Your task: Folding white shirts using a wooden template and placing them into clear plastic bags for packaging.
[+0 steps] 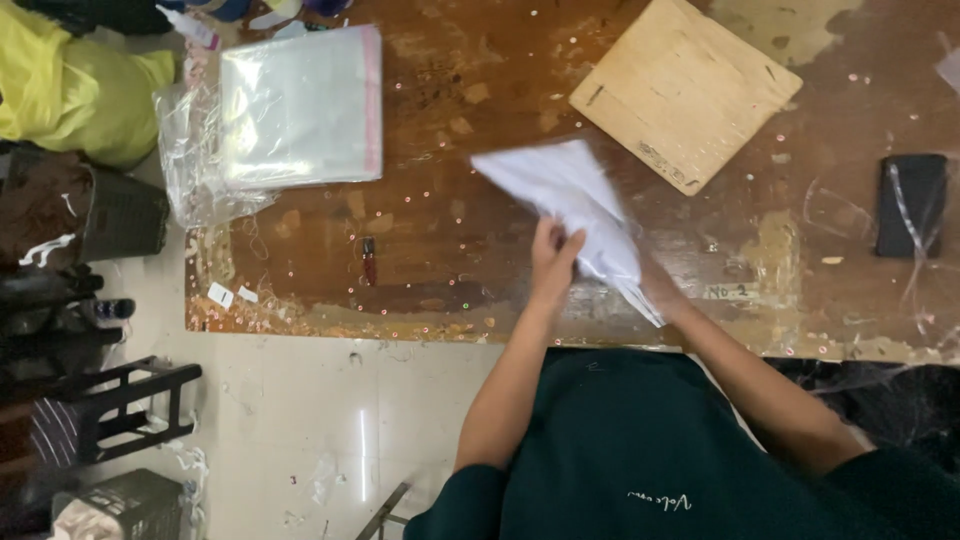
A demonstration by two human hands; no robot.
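So both hands are on a white folded garment over a worn brown wooden table. The cloth is blurry with motion, so I can't make out what kind of piece it is — just white fabric, fanning out wide toward the upper left and narrowing to a point at the lower right, just above the near edge of the table.

The left hand sits at the near side of the cloth with the fingers curled closed around its edge, so it's gripping the fabric. The right hand is mostly tucked under the narrow end of the cloth; it's clearly in contact with it, but the fingers are hidden and I can't tell how far closed they are.

Around it: a stack of clear plastic bags with a pink strip down one side lies on the far left of the table, well apart from the hands, on top of some crumpled loose plastic wrap. A square light wooden board sits tilted just beyond the cloth, to its upper right. A black flat object is over near the right edge. There's a small dark red thing on the table left of the left hand — too small to tell what it is. Off the table on the left is a yellow bundle.
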